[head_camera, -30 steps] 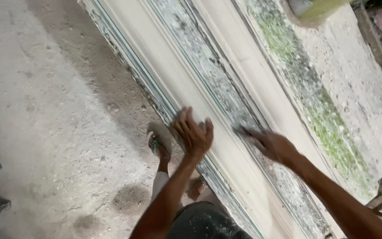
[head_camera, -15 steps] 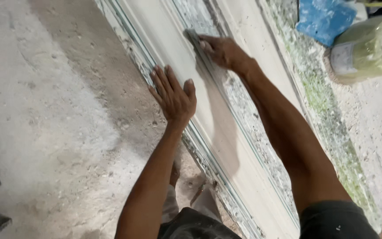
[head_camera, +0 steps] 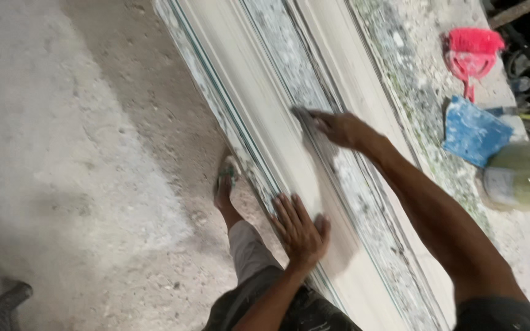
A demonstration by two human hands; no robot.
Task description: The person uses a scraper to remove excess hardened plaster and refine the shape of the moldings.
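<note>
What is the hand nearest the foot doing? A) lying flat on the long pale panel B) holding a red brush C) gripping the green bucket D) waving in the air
A: the left hand lies palm down, fingers spread, on the long pale panel.

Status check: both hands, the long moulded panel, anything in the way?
Left hand flat on long moulded panel, fingers spread. Right hand pressed to its groove further up; any tool not discernible. Blue scoop, red brush aside, clear.

Left hand (head_camera: 300, 230) lies flat with fingers spread, while the right hand (head_camera: 337, 127) stretches forward, arm extended, palm down.
</note>
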